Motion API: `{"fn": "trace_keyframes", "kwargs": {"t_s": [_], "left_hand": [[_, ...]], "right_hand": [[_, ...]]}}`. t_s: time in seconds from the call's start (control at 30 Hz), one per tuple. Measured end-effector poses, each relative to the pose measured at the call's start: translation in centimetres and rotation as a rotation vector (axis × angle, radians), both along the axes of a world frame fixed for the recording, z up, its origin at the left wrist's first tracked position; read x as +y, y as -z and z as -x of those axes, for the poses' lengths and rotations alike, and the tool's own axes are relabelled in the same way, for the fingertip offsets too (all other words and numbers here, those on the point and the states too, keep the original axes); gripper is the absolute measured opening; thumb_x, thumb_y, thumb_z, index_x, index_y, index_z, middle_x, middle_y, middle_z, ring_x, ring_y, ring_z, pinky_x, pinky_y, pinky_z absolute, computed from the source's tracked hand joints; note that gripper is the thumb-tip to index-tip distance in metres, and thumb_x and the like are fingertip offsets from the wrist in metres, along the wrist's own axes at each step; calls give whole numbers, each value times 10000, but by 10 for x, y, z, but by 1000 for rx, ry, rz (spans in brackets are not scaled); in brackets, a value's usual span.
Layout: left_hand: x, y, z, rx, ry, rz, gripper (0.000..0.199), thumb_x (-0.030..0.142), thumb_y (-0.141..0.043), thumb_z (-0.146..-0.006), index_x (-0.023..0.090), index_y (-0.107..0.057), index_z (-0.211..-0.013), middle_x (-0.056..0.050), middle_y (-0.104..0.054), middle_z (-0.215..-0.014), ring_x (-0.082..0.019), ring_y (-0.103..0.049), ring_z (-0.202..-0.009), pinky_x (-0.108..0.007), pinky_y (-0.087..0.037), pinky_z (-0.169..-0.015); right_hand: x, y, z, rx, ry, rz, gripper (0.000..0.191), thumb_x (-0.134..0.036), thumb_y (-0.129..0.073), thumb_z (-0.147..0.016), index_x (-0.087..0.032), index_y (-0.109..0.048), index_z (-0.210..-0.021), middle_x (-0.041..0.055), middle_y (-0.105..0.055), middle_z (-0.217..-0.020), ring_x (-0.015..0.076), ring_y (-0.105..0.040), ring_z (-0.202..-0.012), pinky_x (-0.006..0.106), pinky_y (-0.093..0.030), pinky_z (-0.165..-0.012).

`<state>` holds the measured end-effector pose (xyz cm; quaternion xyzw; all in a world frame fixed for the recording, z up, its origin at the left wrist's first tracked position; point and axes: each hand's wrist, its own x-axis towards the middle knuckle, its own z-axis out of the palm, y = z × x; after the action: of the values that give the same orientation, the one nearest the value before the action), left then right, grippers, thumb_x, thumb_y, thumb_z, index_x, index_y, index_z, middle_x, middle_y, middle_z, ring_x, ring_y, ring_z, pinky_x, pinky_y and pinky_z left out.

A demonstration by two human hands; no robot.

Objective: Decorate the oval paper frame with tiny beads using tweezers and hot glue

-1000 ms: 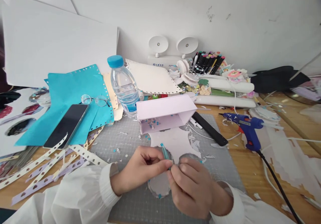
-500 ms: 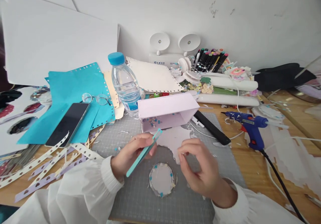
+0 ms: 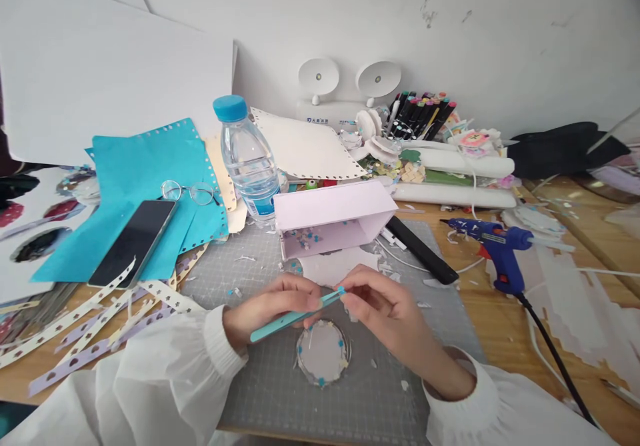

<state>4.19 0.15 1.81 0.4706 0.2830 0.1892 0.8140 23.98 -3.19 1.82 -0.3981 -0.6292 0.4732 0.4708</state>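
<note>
No text reads clearly; blue lettering [image 3: 320, 121] on the lamp unit [image 3: 304, 111] is tiny.

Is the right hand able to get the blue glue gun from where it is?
Probably yes: the blue glue gun lies off to the right hand's own side, and nothing tall stands between them. But that hand is busy at the teal tweezers' tip.

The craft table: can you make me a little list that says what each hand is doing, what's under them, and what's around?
Left hand: holds turquoise tweezers
Right hand: fingertips at the tweezers' tip, by a small blue piece; hard to tell if pinching it
Below: round white disc, blue bits around its edge, on a grey mat
Behind: lilac box, open side facing the hands
Left side: phone and glasses on blue paper
Right side: blue glue gun
</note>
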Motion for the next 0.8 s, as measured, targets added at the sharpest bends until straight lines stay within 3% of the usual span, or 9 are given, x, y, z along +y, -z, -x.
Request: {"fn": "trace_keyframes", "kwargs": {"t_s": [0.17,0.27,0.37,0.53,0.6,0.8], "left_hand": [[0,0,0,-2,3,-18,315,382,-596,-746,131,-543,-563,10,-438,-513,-98,-324,-481,-271,-203,-509],[1,1,1,3,-23,-69,311,364,-579,-760,127,-551,-559,4,-448,-516,-102,-343,-491,-271,-223,-518],[2,0,2,24,-54,-158,323,350,-569,-781,125,-554,-549,2,-450,-518,-102,-355,-501,-268,-235,-526],[1,-4,1,78,-57,-240,337,348,-599,-785,127,-539,-537,14,-439,-510,-88,-345,-494,-249,-236,-507],[0,-4,1,102,-54,-242,342,352,-609,-788,127,-534,-541,20,-434,-508,-79,-331,-483,-239,-234,-492],[-2,0,0,157,-28,-268,348,358,-644,-769,124,-506,-551,45,-392,-486,-60,-294,-459,-213,-214,-446]], "right_hand": [[4,6,-6,-43,138,37,100,-276,-582,-864,-203,-643,-834,-1,-613,-700,108,-548,-566,219,-448,-480],[9,18,-11,-278,236,-127,86,-231,-578,-864,-204,-655,-839,23,-636,-750,133,-567,-629,252,-460,-537],[14,29,-14,-480,233,-278,128,-169,-558,-866,-209,-667,-917,43,-639,-822,159,-580,-712,281,-471,-592],[14,28,-15,-445,326,-299,81,-158,-586,-845,-207,-625,-897,17,-575,-763,147,-535,-676,288,-456,-618],[12,20,-14,-331,298,-236,63,-189,-577,-857,-208,-615,-904,12,-560,-744,145,-529,-676,278,-443,-603],[5,3,-10,-43,-31,106,185,-288,-537,-895,-196,-617,-756,4,-538,-712,119,-514,-626,257,-403,-568]]}}
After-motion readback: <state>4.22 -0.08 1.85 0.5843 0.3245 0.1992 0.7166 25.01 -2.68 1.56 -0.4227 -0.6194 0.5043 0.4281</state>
